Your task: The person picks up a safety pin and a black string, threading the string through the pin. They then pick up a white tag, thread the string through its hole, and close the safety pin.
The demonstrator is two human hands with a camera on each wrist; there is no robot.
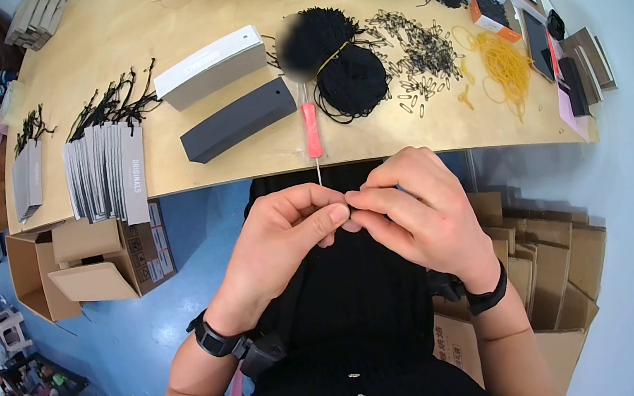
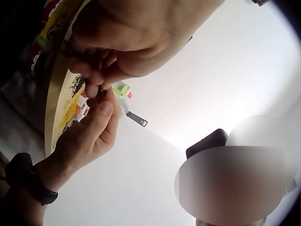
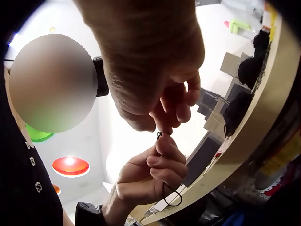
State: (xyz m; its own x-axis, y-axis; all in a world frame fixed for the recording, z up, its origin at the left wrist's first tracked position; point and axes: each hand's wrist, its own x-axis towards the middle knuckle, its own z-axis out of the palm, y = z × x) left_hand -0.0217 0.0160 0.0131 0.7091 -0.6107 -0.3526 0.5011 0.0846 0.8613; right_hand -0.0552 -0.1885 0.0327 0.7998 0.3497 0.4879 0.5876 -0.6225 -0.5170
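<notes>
In the head view my left hand (image 1: pixel 285 233) and right hand (image 1: pixel 424 209) meet fingertip to fingertip just in front of the table edge. The left thumb and fingers pinch a thin black cord (image 3: pixel 172 194), whose loop hangs below them in the right wrist view. At the cord's upper end, a small dark knotted bit (image 3: pixel 159 135) shows between the two hands, with the right thumb and fingers pinching there. Fingers largely hide the cord in the head view. Beyond the hands, a red-handled tool (image 1: pixel 311 128) with a thin metal shaft juts over the edge.
Behind lie a bundle of black cords (image 1: pixel 352 79), a pile of small metal pins (image 1: pixel 422 50) and yellow rubber bands (image 1: pixel 505 66). White tags (image 1: pixel 182 90), dark tags (image 1: pixel 237 123) and corded tags (image 1: pixel 108 174) are stacked leftward. Cardboard boxes (image 1: pixel 95 273) stand on the floor.
</notes>
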